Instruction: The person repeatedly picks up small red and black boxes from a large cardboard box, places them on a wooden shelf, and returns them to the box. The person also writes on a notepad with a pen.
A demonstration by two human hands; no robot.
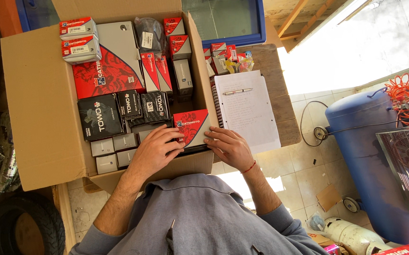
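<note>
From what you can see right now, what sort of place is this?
Probably a parts storeroom or workshop. Both hands, left hand and right hand, rest on a red and white box in a carton of small boxed parts, beside a notebook and a blue compressor tank.

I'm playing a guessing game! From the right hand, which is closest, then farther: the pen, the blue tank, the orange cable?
In the head view, from the right hand:
1. Pen, on the notebook just beyond the hand.
2. Blue tank, on the floor off to the side.
3. Orange cable, atop the tank's far end.
</note>
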